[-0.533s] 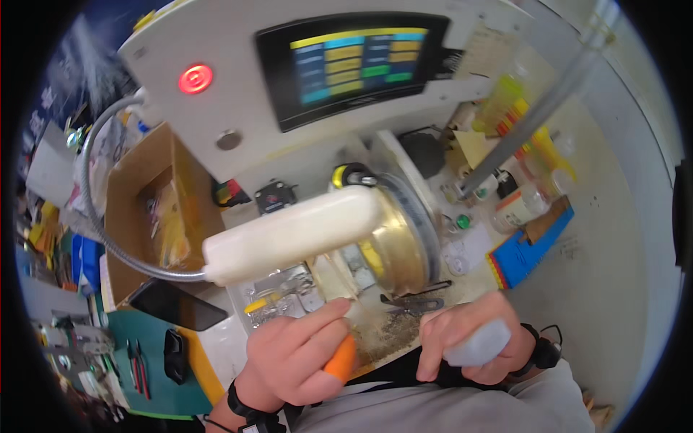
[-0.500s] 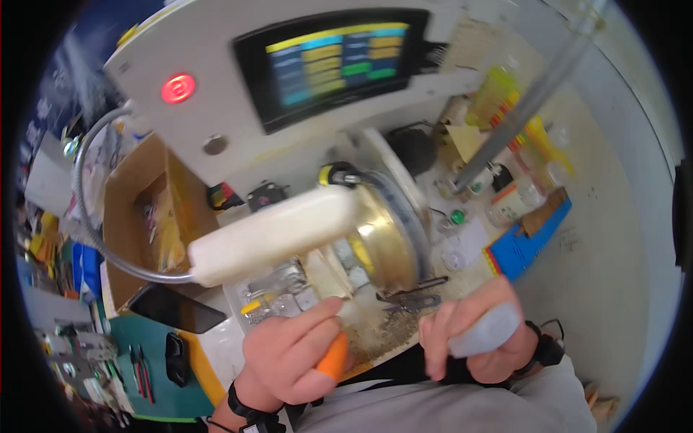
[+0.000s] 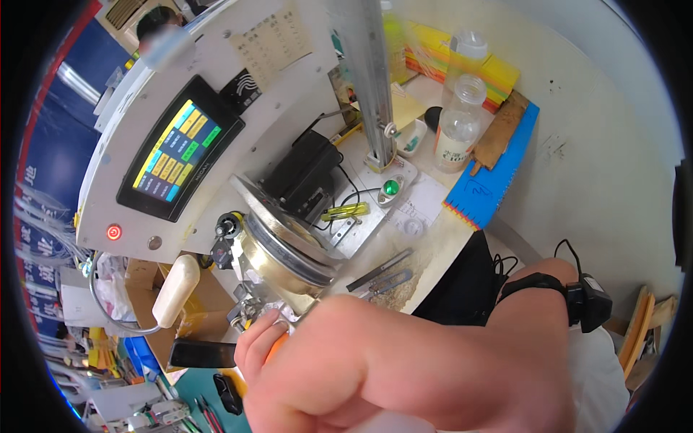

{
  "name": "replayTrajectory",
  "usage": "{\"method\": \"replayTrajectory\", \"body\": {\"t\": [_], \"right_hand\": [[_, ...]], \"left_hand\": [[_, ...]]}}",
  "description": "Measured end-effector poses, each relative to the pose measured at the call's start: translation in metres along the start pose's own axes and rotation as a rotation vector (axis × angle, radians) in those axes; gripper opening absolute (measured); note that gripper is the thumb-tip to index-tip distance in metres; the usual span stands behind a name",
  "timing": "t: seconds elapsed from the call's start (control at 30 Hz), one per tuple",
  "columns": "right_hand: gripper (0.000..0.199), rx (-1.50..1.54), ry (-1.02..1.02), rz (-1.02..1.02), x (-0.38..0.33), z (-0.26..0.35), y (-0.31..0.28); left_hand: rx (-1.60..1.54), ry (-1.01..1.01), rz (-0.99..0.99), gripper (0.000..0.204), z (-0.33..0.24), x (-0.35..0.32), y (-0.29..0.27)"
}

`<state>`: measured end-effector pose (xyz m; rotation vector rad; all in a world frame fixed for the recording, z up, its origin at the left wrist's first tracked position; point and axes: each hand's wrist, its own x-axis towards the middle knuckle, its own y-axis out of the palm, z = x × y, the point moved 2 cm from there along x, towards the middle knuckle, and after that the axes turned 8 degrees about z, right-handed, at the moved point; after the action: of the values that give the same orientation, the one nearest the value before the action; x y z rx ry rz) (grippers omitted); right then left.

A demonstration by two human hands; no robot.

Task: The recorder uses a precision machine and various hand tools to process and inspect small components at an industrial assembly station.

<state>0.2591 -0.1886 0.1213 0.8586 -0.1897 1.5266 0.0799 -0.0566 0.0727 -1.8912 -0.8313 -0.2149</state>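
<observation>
right arm (image 3: 433, 368): fills the lower middle of the frame, very close to the lens and blurred; a black wrist strap (image 3: 577, 292) sits at lower right; the hand itself is hidden, so I cannot tell whether it is closed or holding anything
left hand (image 3: 261, 345): lower left of centre, fingers curled tight round an orange handle (image 3: 276, 348); only a sliver of orange shows between the fingers
orange handle: probably a light, stiff plastic grip, not fragile, easy to hold by its middle as it is now; its working end is hidden
metal drum (image 3: 289, 256): just above the hand, round, brassy, tilted; looks heavy, rigid and smooth, likely slippery on the rim
cream lever knob (image 3: 175, 290): left of the drum, rounded, a natural place to grasp
bench (image 3: 426, 249): pale, cluttered; grey metal pins (image 3: 382, 270) lie at centre, a blue tray (image 3: 498, 169) and clear bottles (image 3: 458, 119) at upper right
control panel (image 3: 180, 159): upper left, coloured screen, red button below
</observation>
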Motion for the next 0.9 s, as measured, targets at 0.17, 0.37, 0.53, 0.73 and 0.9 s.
{"method": "replayTrajectory", "body": {"t": [0.17, 0.37, 0.53, 0.73, 0.9], "right_hand": [[0.054, -0.089, -0.108, -0.029, 0.001, -0.007, -0.001], [0.035, -0.574, 0.928, 0.36, -0.023, -0.006, -0.021], [0.03, -1.098, 0.583, 0.494, -0.05, -0.053, -0.023], [0.027, -1.288, 0.445, 0.458, -0.029, -0.087, -0.012], [0.028, -1.343, 0.377, 0.415, -0.03, -0.084, -0.01]], "left_hand": [[0.161, 0.23, -0.006, 0.015, 0.005, 0.002, 0.004], [0.177, 0.342, -0.12, 0.037, 0.033, -0.007, 0.015], [0.084, 0.303, -0.083, 0.026, 0.029, -0.01, 0.016], [-0.027, 0.243, -0.168, 0.024, 0.034, -0.012, 0.034], [0.003, 0.17, -0.194, 0.017, 0.032, -0.011, 0.031]]}}
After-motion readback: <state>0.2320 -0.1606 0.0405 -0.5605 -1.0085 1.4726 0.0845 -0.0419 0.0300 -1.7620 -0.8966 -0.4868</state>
